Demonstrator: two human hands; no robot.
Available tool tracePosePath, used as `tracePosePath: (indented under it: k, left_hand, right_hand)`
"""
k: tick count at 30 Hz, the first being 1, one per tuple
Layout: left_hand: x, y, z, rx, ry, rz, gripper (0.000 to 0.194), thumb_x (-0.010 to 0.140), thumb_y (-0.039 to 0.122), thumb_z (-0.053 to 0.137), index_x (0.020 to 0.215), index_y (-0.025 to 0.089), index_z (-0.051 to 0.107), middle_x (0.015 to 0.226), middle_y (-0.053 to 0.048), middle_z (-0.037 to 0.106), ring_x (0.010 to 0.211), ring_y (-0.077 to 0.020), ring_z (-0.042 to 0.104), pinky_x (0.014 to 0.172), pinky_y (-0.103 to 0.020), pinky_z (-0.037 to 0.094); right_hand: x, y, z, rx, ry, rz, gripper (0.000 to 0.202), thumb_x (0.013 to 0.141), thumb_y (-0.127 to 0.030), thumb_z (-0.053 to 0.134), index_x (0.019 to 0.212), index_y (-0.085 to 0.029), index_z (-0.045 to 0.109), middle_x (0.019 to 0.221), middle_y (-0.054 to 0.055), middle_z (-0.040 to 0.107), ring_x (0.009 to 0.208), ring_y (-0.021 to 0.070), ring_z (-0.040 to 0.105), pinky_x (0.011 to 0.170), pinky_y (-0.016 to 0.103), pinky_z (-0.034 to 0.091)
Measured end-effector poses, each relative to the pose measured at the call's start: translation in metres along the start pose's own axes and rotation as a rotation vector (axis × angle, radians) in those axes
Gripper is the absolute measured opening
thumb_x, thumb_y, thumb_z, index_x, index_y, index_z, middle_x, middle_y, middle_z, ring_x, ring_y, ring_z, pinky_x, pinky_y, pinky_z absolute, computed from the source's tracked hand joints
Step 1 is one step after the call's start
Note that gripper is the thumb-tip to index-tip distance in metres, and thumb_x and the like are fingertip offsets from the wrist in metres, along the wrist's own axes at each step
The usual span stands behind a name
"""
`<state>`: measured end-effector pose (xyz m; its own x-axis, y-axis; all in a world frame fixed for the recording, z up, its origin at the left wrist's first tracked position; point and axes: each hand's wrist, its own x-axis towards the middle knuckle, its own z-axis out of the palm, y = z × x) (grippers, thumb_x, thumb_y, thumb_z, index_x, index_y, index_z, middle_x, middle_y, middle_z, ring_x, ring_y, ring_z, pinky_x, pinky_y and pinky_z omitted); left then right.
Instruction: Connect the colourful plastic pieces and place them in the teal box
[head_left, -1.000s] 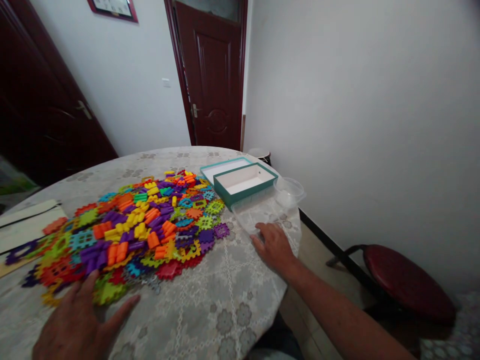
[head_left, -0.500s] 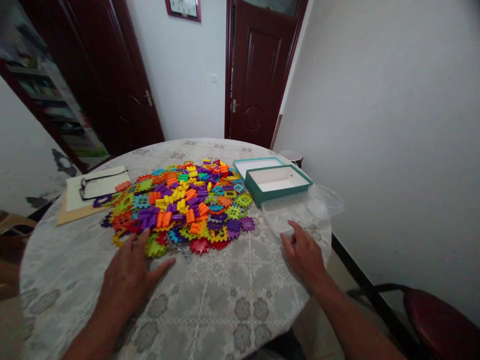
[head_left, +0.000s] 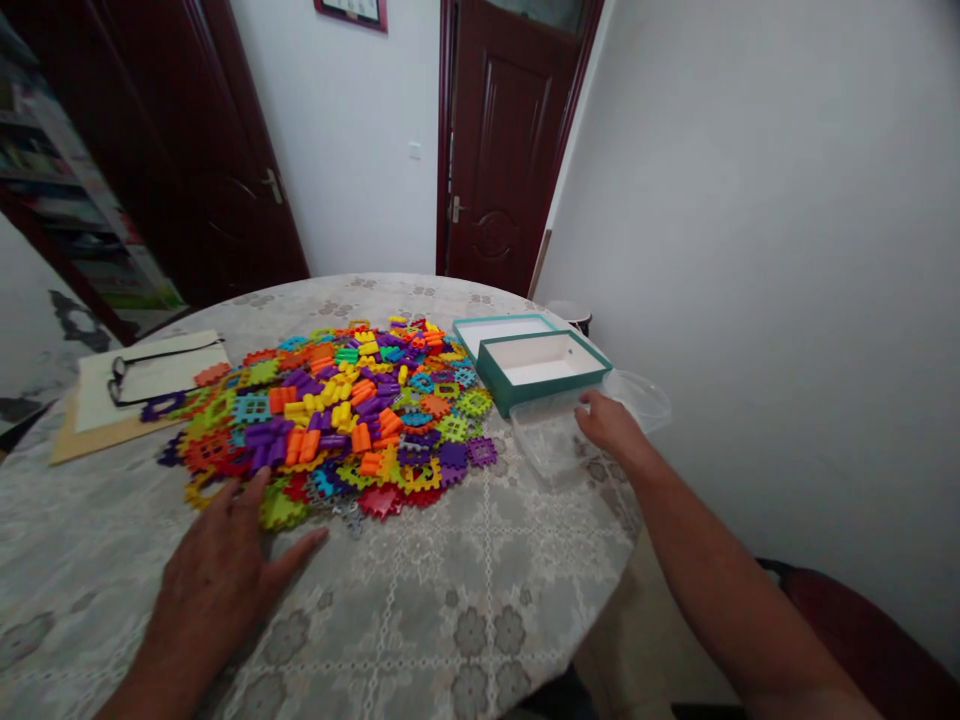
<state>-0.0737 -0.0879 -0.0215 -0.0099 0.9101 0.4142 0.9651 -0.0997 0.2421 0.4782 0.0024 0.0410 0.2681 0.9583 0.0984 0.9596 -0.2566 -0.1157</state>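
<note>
My left hand (head_left: 217,570) rests at the near left edge of a heap of plastic pieces, its fingers spread and holding nothing. Its fingertips are by purple blocks (head_left: 266,442) and a lime-green gear-edged piece (head_left: 283,508). The heap mixes gear-edged plates, such as a red one (head_left: 381,501), with yellow, orange and purple pegged blocks. My right hand (head_left: 616,428) is at a clear plastic box (head_left: 544,440) on the right, fingers curled and closed at its side; the fingertips are partly hidden. A clear lid-like plastic piece (head_left: 649,398) lies just behind that hand.
A green box with white inside (head_left: 499,388) stands open behind the clear box, its lid (head_left: 469,332) beside it. Black-framed glasses (head_left: 118,368) lie on papers (head_left: 90,400) at the left. A patterned cloth covers the round table (head_left: 420,610); a dark red chair (head_left: 862,620) stands at the right.
My right hand has moved forward onto the clear box, and its fingers have closed. The view has shifted slightly right; my left hand stays spread by the heap.
</note>
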Motion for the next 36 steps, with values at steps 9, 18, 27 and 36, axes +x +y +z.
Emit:
tracePosePath:
  k: [9,18,27,36]
  left_hand:
    - [-0.001,0.005,-0.004,-0.027,0.013,-0.020,0.096,0.085,0.074,0.054,0.165,0.026,0.028,0.159,-0.018,0.047,0.147,-0.0505,0.046,0.120,-0.070,0.041]
    - [-0.004,0.002,0.001,-0.022,0.033,-0.022,0.098,0.085,0.072,0.057,0.166,0.026,0.028,0.163,-0.017,0.045,0.148,-0.0503,0.045,0.122,-0.069,0.039]
    - [0.002,0.010,-0.005,0.003,0.017,-0.050,0.091,0.089,0.070,0.057,0.163,0.023,0.035,0.158,-0.020,0.048,0.147,-0.0481,0.046,0.119,-0.065,0.043]
    - [0.009,0.022,-0.005,0.057,-0.039,-0.080,0.102,0.086,0.067,0.070,0.166,0.017,0.032,0.164,-0.028,0.036,0.149,-0.0492,0.043,0.115,-0.062,0.045]
  right_hand:
    - [0.038,-0.012,0.022,-0.070,-0.123,0.043,0.053,0.100,-0.043,0.061,0.131,-0.002,0.070,0.128,0.029,0.072,0.123,0.0354,0.070,0.101,0.038,0.051]
    - [0.040,-0.022,0.030,-0.104,-0.125,0.090,0.066,0.099,-0.060,0.056,0.137,-0.006,0.065,0.132,0.029,0.068,0.123,0.0388,0.068,0.099,0.045,0.053]
    - [0.048,-0.028,0.023,-0.129,-0.142,0.089,0.065,0.100,-0.061,0.054,0.135,-0.007,0.067,0.134,0.029,0.067,0.122,0.0407,0.069,0.097,0.048,0.054]
    - [-0.058,-0.100,0.002,0.223,0.263,-0.609,0.038,0.105,-0.042,0.054,0.127,-0.015,0.069,0.124,0.020,0.072,0.117,0.0316,0.067,0.107,0.047,0.053]
